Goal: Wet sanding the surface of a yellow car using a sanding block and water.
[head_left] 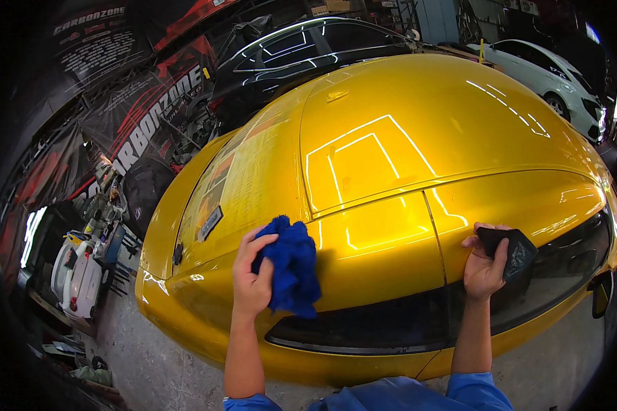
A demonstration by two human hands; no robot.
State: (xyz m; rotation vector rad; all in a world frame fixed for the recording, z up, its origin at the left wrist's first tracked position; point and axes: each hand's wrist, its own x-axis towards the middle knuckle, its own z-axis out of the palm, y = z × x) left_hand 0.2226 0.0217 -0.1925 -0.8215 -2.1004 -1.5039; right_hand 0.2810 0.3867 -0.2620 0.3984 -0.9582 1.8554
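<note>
My left hand (252,281) grips a bunched blue cloth (291,270), held over the yellow car body (380,246) near a seam. My right hand (481,270) holds a dark, slightly glossy object (517,253), perhaps a pad or folded cloth, above the car's side near its dark window (363,332). Whether either hand's load touches the paint is unclear. A small grey rectangular item (210,223) lies on the panel to the upper left of the blue cloth, in front of a pale patterned section (243,161) of the car's surface.
A black car (281,61) stands behind the yellow one, a white car (541,79) at the back right. Dark printed banners (89,48) hang at left. A white car part or machine (75,277) and assorted gear sit left on the concrete floor (127,342).
</note>
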